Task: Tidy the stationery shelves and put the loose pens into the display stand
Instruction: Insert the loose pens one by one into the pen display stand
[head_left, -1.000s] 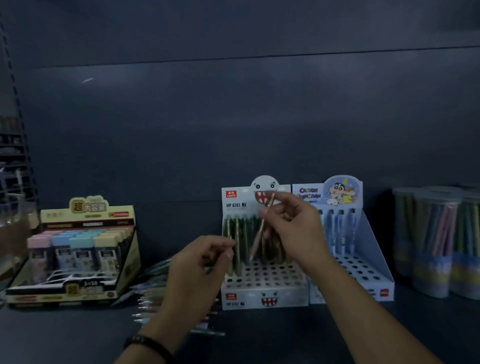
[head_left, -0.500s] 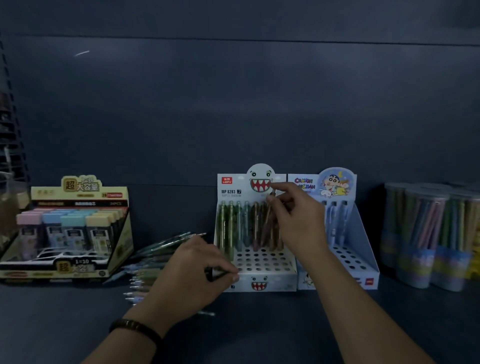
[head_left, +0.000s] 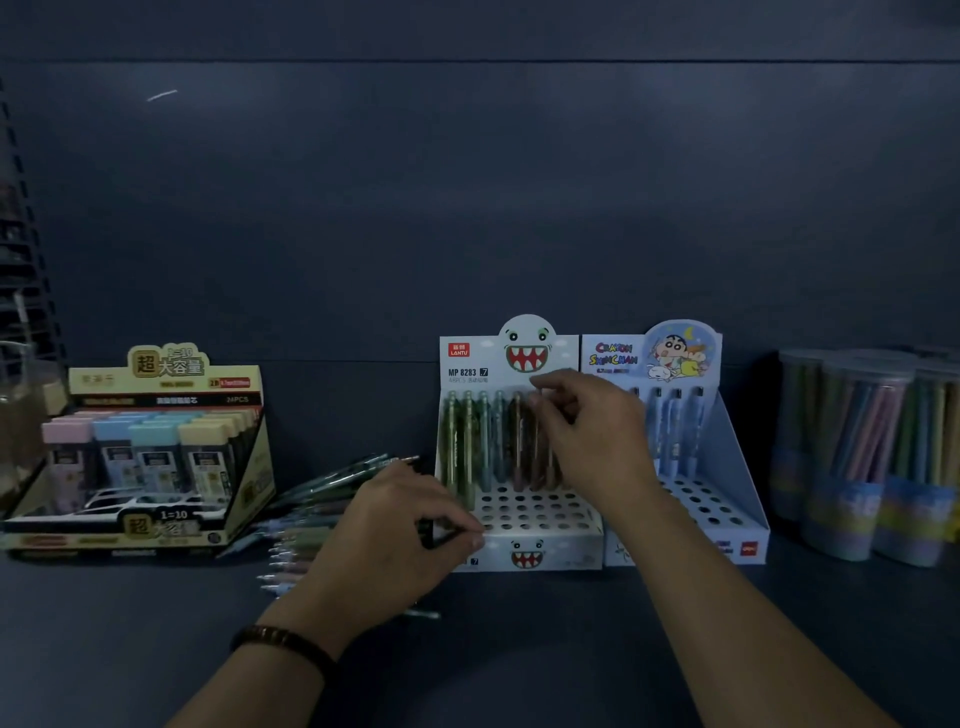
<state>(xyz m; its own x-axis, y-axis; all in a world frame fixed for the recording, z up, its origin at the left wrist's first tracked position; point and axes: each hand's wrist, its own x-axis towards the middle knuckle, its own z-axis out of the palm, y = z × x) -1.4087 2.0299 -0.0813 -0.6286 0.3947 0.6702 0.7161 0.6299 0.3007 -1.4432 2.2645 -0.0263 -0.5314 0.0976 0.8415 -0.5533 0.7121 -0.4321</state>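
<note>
Head view, lowest in the frame: a dark shelf (head_left: 519, 649) with both forearms reaching in, the left one wearing a wristband (head_left: 280, 642). The left hand (head_left: 395, 535) sits low at centre with its fingers curled. Thumb and forefinger pinch what looks like a dark pen (head_left: 434, 538) (the light is too dim to be sure) right at the front left corner of the monster-face display stand (head_left: 561, 556); I judge it is held ready as the next one to go in. Just behind and left of that hand lies the heap of loose pens (head_left: 311, 519), tips toward the left, close to the stand so the reach is short. Higher up, the right hand (head_left: 592, 441) curls over the stand's rear row, pinching the top of a brownish pen (head_left: 537, 457) that stands upright in a hole, probably seating it. The front rows of holes are bare. A blue cartoon stand (head_left: 727, 525) sits just beside the display stand's right side, with a yellow lead box (head_left: 156, 374) at far left and clear tubs (head_left: 852, 467) at far right
</note>
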